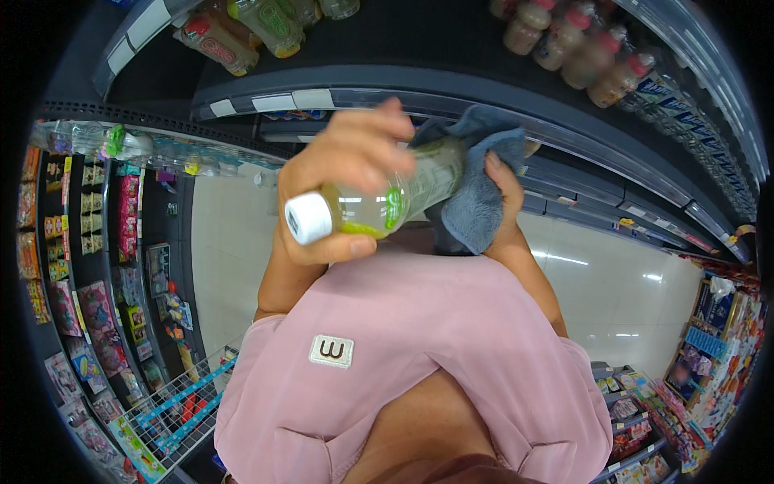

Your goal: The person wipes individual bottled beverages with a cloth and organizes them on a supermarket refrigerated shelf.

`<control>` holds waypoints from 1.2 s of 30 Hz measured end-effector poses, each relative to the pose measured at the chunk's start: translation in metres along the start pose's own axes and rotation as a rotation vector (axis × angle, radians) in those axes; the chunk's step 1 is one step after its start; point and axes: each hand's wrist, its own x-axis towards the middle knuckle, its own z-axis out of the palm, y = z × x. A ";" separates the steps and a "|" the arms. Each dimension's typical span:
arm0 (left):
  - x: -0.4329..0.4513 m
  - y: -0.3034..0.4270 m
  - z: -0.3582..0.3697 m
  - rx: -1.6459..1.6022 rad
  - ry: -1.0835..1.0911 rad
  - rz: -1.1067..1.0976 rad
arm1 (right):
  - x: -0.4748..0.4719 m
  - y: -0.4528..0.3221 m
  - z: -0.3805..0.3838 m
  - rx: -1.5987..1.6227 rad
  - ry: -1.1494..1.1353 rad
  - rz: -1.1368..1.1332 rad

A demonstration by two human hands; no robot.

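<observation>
A clear plastic drink bottle with a white cap and pale liquid is tilted in front of my chest, cap toward the lower left. My left hand is at the cap end, its thumb beneath the neck and its blurred fingers raised over the side. Around the bottle's base, my right hand holds a blue-grey cloth against it. Part of the base is hidden by the cloth.
Shelf edges run just beyond my hands. Bottles with red caps stand at the upper left, pink-capped bottles at the upper right. A wire rack is at the lower left, near shelves of packaged goods.
</observation>
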 end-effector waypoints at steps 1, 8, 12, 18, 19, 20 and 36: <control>-0.003 0.003 0.004 0.054 0.126 -0.071 | -0.003 -0.006 0.006 -0.018 0.024 -0.036; -0.009 -0.015 0.024 -0.612 0.918 -0.727 | -0.002 -0.018 0.016 -0.367 -0.043 -0.445; -0.016 -0.023 0.005 -0.369 0.507 -0.446 | -0.006 -0.012 0.013 -0.246 0.118 -0.122; 0.009 0.001 0.002 0.034 -0.211 -0.159 | 0.008 0.006 -0.010 -0.023 0.057 0.073; 0.008 -0.002 0.000 0.074 -0.218 -0.106 | 0.007 0.005 -0.008 -0.005 0.061 0.015; 0.005 -0.001 0.010 -0.030 0.006 -0.231 | 0.006 0.004 -0.007 0.014 0.065 -0.042; -0.009 -0.017 0.000 0.035 0.067 -0.489 | 0.015 -0.004 0.003 0.073 0.051 -0.087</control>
